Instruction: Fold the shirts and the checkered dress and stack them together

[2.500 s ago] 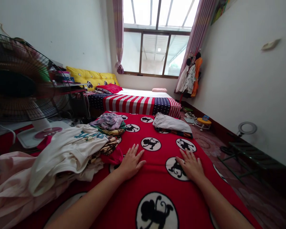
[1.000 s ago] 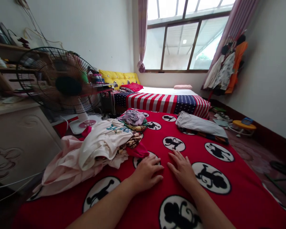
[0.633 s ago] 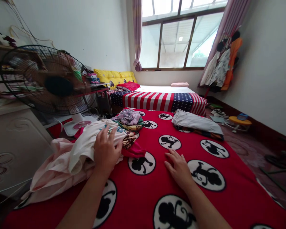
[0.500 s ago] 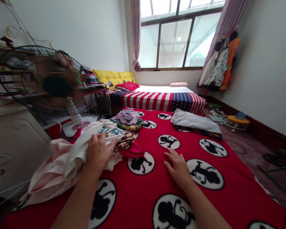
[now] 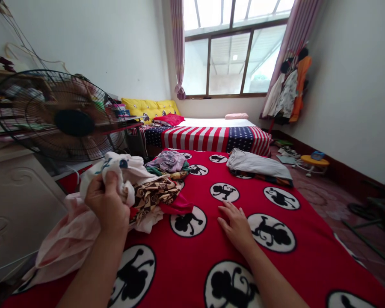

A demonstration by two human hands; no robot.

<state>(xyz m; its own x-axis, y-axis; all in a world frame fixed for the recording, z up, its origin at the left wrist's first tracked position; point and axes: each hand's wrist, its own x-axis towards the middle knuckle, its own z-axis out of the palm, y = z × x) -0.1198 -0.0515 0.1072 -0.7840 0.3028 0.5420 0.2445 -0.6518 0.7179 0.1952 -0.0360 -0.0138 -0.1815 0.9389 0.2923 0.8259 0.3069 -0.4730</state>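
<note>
Raised since the earlier frame: the white printed T-shirt [image 5: 115,166] is now lifted off the clothing pile and bunched upward in the left hand [image 5: 107,203], which is closed and gripping the gathered fabric. The right hand [image 5: 235,226] lies open and palm-down on the red monkey-print blanket [image 5: 311,261], holding nothing, its fingers slightly spread. Directly beside the left hand sits a brown patterned garment [image 5: 154,194], with pale pink fabric [image 5: 62,241] trailing over the blanket edge below it. A lilac garment [image 5: 168,161] lies further along the pile, and a folded grey garment [image 5: 258,166] rests well apart, toward the stars-and-stripes bedspread [image 5: 208,139]
</note>
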